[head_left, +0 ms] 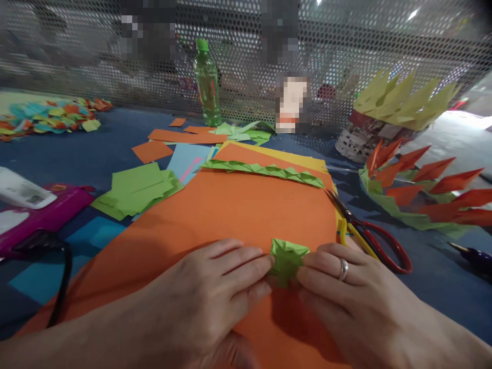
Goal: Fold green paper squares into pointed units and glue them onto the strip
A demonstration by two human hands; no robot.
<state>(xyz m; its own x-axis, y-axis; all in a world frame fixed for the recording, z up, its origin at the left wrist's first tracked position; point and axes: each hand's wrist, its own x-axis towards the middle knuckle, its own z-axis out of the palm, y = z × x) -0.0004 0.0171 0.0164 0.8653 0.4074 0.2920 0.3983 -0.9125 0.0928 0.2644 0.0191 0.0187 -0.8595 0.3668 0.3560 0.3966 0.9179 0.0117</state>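
At the far left of my feed, a heap of mixed paper scraps (57,115) lies on the blue worktop (123,120), with a magenta tool (63,207) nearer the wearer. Just right of the tool I see a loose stack of green paper pieces (138,189), which I take to be stock for more folding.

Next comes the left hand (207,292), low over the large orange sheet (246,210). Its fingers lie close together, and the foremost tips pinch the left edge of the folded green piece (288,256). That piece sits between the two hands, over the near part of the sheet; whether it is pressed flat or slightly raised, I can't tell from here. Beyond it, a green folded strip (265,172) lies across the sheet's far part.

The right hand (357,297), wearing a ring, pinches the opposite edge, its other fingers curled in together.

I judge the step in hand to be folding or aligning this small piece. To my mind, the next move calls for even edges and a firm crease, without tearing.

Farther right are red-handled scissors (348,214), then a green band with orange points (411,218).
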